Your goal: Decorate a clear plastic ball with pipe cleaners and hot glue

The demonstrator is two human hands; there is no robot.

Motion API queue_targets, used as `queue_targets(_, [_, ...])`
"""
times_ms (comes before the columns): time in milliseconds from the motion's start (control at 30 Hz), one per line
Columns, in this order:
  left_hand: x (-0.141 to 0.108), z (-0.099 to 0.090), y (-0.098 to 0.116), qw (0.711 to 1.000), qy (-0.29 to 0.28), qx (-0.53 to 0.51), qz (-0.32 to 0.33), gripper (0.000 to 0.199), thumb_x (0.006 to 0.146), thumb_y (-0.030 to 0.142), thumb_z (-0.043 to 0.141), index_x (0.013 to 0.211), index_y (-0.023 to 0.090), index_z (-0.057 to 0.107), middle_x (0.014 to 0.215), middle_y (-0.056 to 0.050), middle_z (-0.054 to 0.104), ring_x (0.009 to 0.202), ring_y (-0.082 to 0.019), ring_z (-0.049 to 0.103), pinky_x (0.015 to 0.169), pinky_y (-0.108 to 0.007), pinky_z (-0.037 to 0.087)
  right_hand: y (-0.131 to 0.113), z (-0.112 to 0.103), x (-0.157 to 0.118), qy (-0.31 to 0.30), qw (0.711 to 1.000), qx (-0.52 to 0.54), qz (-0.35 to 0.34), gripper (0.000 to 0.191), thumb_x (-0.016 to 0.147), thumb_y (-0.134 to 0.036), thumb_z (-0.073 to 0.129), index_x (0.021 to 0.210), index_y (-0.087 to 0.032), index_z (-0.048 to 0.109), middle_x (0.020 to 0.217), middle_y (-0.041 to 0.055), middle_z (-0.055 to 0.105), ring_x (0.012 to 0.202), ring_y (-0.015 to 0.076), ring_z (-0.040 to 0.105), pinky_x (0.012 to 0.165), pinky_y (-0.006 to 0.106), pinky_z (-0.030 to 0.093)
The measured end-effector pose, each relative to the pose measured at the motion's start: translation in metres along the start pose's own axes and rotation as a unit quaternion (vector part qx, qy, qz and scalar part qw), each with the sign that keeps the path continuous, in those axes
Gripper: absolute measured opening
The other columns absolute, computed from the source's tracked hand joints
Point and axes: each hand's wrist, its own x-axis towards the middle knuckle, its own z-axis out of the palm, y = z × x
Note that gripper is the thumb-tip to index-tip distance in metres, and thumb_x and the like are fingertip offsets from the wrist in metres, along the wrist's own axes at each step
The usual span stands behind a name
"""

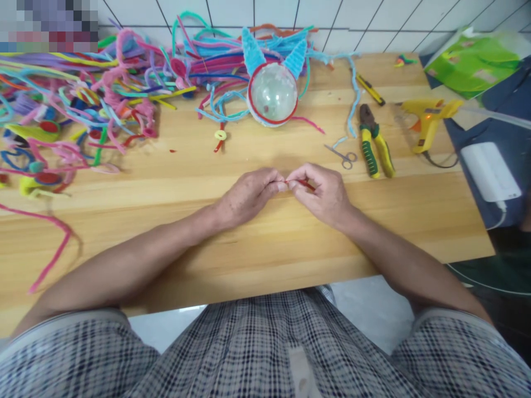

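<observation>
Over the pale wooden surface (199, 276), the right hand (326, 190) has its grip clamped on a thin, dark-red strip (307, 184); the left hand's (251, 196) grip is pinched together at the strip's tip. Beyond them I see a clear round dome (274, 93) with a red rim and two fuzzy light-blue ears (253, 51). Small silver scissors (347, 160) lie near green-and-yellow-handled pliers (369, 149).

1 view here, from the wearer's head, facing forward and tipped down over the wooden table (199, 260)! The checked shirt (249, 354) sits nearest, right under the lens along the bottom; left hand (253, 193) and right hand (326, 190) are mid-frame, a little farther out; and up top, farthest of all, the tiled wall (357, 15) runs across.
</observation>
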Motion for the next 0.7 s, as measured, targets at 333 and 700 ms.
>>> queue_targets(333, [-0.002, -0.007, 0.018, 0.995, 0.028, -0.080, -0.060, 0.063, 0.109, 0.067, 0.063, 0.069, 0.022, 0.046, 0.066, 0.005, 0.039, 0.064, -0.012, 0.036, 0.060, -0.028, 0.032, -0.001, -0.003, 0.000, 0.053, 0.998, -0.005, 0.018, 0.013, 0.097, -0.025, 0.068, 0.084, -0.026, 0.069, 0.078, 0.0002, 0.077, 0.069, 0.0167, 0.065, 0.068, 0.032, 0.051])
queue_targets(700, [-0.005, 0.010, 0.015, 0.992, 0.074, -0.089, -0.048, 0.024, 0.105, 0.034, 0.064, 0.093, 0.018, 0.075, 0.083, -0.001, 0.077, 0.072, -0.013, 0.060, 0.070, -0.026, 0.047, -0.003, 0.004, -0.006, 0.063, 0.994, -0.085, -0.034, 0.016, 0.102, -0.025, 0.069, 0.094, -0.029, 0.083, 0.085, 0.0025, 0.085, 0.077, 0.0226, 0.075, 0.081, 0.039, 0.060])
